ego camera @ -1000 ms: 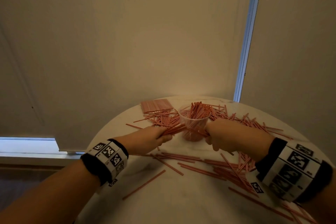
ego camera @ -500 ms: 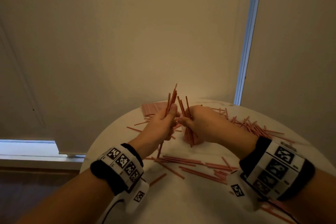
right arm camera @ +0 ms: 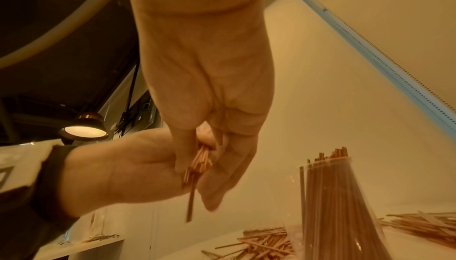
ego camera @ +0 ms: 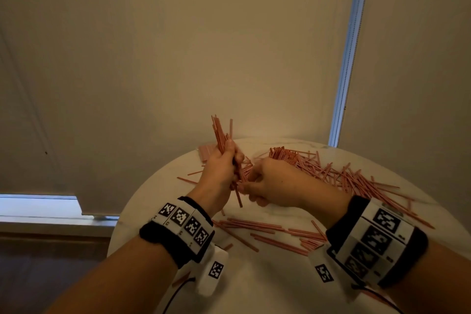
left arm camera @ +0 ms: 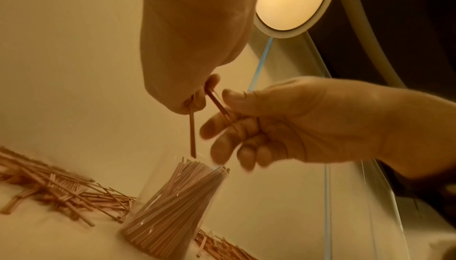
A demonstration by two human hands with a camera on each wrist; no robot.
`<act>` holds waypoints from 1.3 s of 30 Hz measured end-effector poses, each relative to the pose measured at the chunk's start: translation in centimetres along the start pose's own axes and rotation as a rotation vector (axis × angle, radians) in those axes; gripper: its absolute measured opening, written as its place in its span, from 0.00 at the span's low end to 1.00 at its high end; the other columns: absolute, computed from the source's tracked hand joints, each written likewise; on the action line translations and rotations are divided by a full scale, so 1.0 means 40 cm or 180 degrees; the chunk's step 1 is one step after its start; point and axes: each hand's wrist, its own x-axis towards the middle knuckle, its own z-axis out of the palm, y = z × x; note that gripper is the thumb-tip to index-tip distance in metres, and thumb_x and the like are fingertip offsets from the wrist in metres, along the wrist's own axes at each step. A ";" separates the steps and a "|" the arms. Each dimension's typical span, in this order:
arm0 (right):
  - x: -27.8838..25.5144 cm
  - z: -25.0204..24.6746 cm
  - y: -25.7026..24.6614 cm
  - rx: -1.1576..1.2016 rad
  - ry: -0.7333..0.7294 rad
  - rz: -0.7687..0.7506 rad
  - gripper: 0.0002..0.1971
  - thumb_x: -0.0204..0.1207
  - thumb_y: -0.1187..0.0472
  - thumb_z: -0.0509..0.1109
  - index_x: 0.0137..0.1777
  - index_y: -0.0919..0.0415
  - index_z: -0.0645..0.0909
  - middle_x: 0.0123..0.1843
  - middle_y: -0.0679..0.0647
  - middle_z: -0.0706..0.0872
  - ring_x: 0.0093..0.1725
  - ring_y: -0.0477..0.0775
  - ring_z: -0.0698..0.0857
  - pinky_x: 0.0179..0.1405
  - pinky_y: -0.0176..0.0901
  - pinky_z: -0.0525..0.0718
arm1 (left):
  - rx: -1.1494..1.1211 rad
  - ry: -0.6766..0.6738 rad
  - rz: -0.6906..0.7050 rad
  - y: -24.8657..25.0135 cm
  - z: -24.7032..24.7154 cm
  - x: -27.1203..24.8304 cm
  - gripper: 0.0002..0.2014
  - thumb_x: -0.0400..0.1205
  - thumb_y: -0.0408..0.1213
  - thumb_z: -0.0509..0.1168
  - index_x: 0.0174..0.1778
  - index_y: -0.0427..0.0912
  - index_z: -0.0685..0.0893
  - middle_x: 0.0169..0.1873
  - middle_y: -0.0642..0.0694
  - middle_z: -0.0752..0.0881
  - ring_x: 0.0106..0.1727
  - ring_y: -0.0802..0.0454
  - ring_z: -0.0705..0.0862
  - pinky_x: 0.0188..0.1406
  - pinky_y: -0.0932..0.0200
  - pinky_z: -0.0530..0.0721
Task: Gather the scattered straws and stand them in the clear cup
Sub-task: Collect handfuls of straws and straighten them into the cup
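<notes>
My left hand (ego camera: 233,158) grips a bundle of thin red straws (ego camera: 219,132) upright above the round white table (ego camera: 254,285). My right hand (ego camera: 254,182) meets it from the right and pinches the bundle's lower ends (right arm camera: 197,166); one straw (left arm camera: 192,133) hangs lower than the rest. The clear cup (left arm camera: 170,211), packed with upright straws, stands just below and beyond the hands. In the head view my right hand mostly hides it and only its straw tops (ego camera: 283,154) show. The right wrist view has the cup (right arm camera: 345,215) at the right.
Several loose straws (ego camera: 344,176) lie scattered over the table's right side, and more (ego camera: 267,232) lie near me between my wrists. A flat pack of straws (ego camera: 205,151) sits at the back left. A blind-covered window stands close behind the table.
One second ago my left hand gathered straws on the table and my right hand held the cup. The left hand has lifted the bundle upright, and the right hand has left the cup for the bundle's lower ends.
</notes>
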 end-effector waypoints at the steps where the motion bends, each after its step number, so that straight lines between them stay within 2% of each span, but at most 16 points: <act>1: -0.002 0.007 0.001 -0.0079 -0.0171 0.0031 0.18 0.83 0.44 0.67 0.52 0.58 0.87 0.43 0.50 0.93 0.38 0.45 0.92 0.47 0.45 0.91 | -0.0146 -0.0019 0.0014 -0.001 -0.002 0.005 0.22 0.93 0.51 0.53 0.35 0.50 0.79 0.27 0.51 0.75 0.24 0.55 0.73 0.28 0.56 0.73; 5: -0.004 0.037 0.004 0.0188 -0.0728 0.0001 0.20 0.88 0.47 0.59 0.63 0.62 0.81 0.55 0.52 0.92 0.45 0.48 0.93 0.57 0.51 0.90 | -0.0715 -0.0115 0.0008 -0.004 0.006 0.015 0.16 0.92 0.52 0.55 0.44 0.45 0.75 0.26 0.52 0.71 0.27 0.56 0.74 0.36 0.59 0.78; 8: 0.000 0.044 0.006 0.0880 -0.0648 -0.0008 0.11 0.88 0.60 0.62 0.58 0.66 0.83 0.49 0.56 0.93 0.46 0.54 0.93 0.56 0.53 0.91 | -0.0926 -0.0234 -0.0072 -0.016 0.018 0.013 0.16 0.88 0.55 0.63 0.48 0.45 0.73 0.27 0.52 0.73 0.27 0.56 0.78 0.29 0.60 0.82; 11: -0.001 0.040 0.011 0.1301 -0.0525 -0.0034 0.06 0.84 0.66 0.66 0.54 0.67 0.84 0.45 0.58 0.94 0.45 0.55 0.94 0.48 0.45 0.92 | -0.0775 -0.0300 -0.0012 -0.017 0.027 0.013 0.17 0.88 0.55 0.65 0.46 0.45 0.71 0.27 0.53 0.71 0.24 0.58 0.72 0.22 0.63 0.77; 15: -0.005 0.005 0.020 0.0823 -0.0421 -0.0011 0.11 0.86 0.59 0.65 0.58 0.64 0.85 0.46 0.51 0.93 0.42 0.46 0.93 0.42 0.35 0.90 | -0.0440 -0.0366 0.0088 0.009 0.018 0.015 0.18 0.89 0.57 0.62 0.46 0.46 0.71 0.27 0.53 0.69 0.23 0.58 0.64 0.18 0.65 0.66; 18: 0.003 -0.040 0.025 0.0983 0.0523 0.0070 0.20 0.88 0.44 0.58 0.58 0.56 0.85 0.47 0.47 0.92 0.43 0.43 0.91 0.46 0.41 0.88 | 0.0477 -0.0661 0.0250 0.008 0.013 0.005 0.21 0.88 0.59 0.60 0.47 0.42 0.76 0.27 0.52 0.73 0.23 0.59 0.69 0.19 0.64 0.68; 20: 0.010 -0.064 0.022 0.1169 0.1146 -0.0131 0.22 0.83 0.36 0.60 0.59 0.53 0.83 0.48 0.44 0.91 0.47 0.40 0.89 0.51 0.43 0.86 | 0.1072 -0.1025 0.0206 -0.003 0.017 -0.008 0.19 0.89 0.57 0.60 0.51 0.44 0.81 0.26 0.55 0.77 0.23 0.59 0.72 0.21 0.63 0.71; 24: 0.017 -0.076 0.022 0.1358 0.1143 -0.0280 0.06 0.82 0.50 0.70 0.54 0.50 0.82 0.46 0.43 0.93 0.48 0.41 0.91 0.58 0.50 0.88 | 0.1346 -0.1571 -0.0100 -0.015 0.030 -0.029 0.15 0.89 0.54 0.62 0.41 0.50 0.77 0.24 0.56 0.74 0.23 0.59 0.69 0.22 0.64 0.70; 27: 0.014 -0.089 0.036 0.1482 0.1422 -0.0189 0.13 0.80 0.49 0.73 0.60 0.53 0.81 0.52 0.45 0.90 0.51 0.41 0.88 0.53 0.43 0.87 | 0.1559 -0.1536 -0.0001 -0.005 0.028 -0.037 0.17 0.89 0.58 0.62 0.42 0.50 0.76 0.25 0.55 0.75 0.23 0.58 0.68 0.22 0.63 0.69; 29: 0.010 -0.106 0.038 0.1406 0.1934 -0.0161 0.19 0.82 0.43 0.67 0.67 0.52 0.77 0.57 0.41 0.84 0.51 0.35 0.83 0.45 0.33 0.79 | 0.1844 -0.1605 0.0159 -0.001 0.027 -0.045 0.14 0.89 0.58 0.61 0.41 0.57 0.78 0.26 0.55 0.76 0.24 0.58 0.70 0.22 0.62 0.70; 30: 0.010 -0.111 0.036 0.1319 0.2003 -0.0180 0.19 0.84 0.41 0.64 0.68 0.51 0.77 0.57 0.41 0.83 0.51 0.35 0.81 0.45 0.33 0.78 | 0.1950 -0.1658 0.0230 0.001 0.029 -0.049 0.13 0.90 0.56 0.61 0.40 0.60 0.78 0.26 0.55 0.76 0.23 0.58 0.70 0.22 0.62 0.71; 31: 0.013 -0.112 0.034 0.1194 0.1853 -0.0218 0.19 0.86 0.41 0.60 0.66 0.52 0.80 0.57 0.42 0.85 0.52 0.37 0.83 0.48 0.37 0.81 | 0.2030 -0.1699 0.0279 0.002 0.034 -0.051 0.12 0.90 0.53 0.60 0.41 0.59 0.78 0.26 0.55 0.76 0.23 0.59 0.70 0.22 0.63 0.71; 33: 0.019 -0.099 0.027 0.0713 0.1099 -0.0248 0.21 0.87 0.42 0.56 0.56 0.53 0.87 0.51 0.47 0.90 0.51 0.46 0.87 0.58 0.51 0.85 | 0.2109 -0.1685 0.0253 0.002 0.048 -0.050 0.11 0.91 0.46 0.61 0.44 0.48 0.79 0.29 0.50 0.78 0.25 0.56 0.72 0.23 0.60 0.71; 35: 0.025 -0.076 0.023 0.0300 0.0678 -0.0224 0.25 0.87 0.40 0.54 0.53 0.55 0.88 0.47 0.50 0.91 0.49 0.49 0.89 0.59 0.55 0.85 | 0.2107 -0.1627 0.0130 0.002 0.056 -0.046 0.09 0.90 0.37 0.61 0.44 0.41 0.79 0.31 0.44 0.79 0.27 0.53 0.73 0.26 0.58 0.71; 37: 0.030 -0.065 0.024 0.0425 0.0918 -0.0235 0.24 0.86 0.38 0.53 0.58 0.54 0.84 0.51 0.50 0.90 0.51 0.49 0.87 0.57 0.54 0.85 | 0.1870 -0.1543 0.0041 0.003 0.054 -0.044 0.10 0.91 0.37 0.59 0.47 0.39 0.80 0.31 0.45 0.78 0.26 0.55 0.73 0.26 0.60 0.72; 39: 0.033 -0.064 0.028 0.0800 0.1314 -0.0146 0.19 0.87 0.41 0.53 0.60 0.51 0.80 0.52 0.48 0.88 0.51 0.48 0.86 0.52 0.50 0.84 | 0.1437 -0.1279 0.0026 0.010 0.051 -0.036 0.15 0.93 0.47 0.57 0.53 0.40 0.81 0.30 0.49 0.77 0.26 0.58 0.72 0.26 0.62 0.72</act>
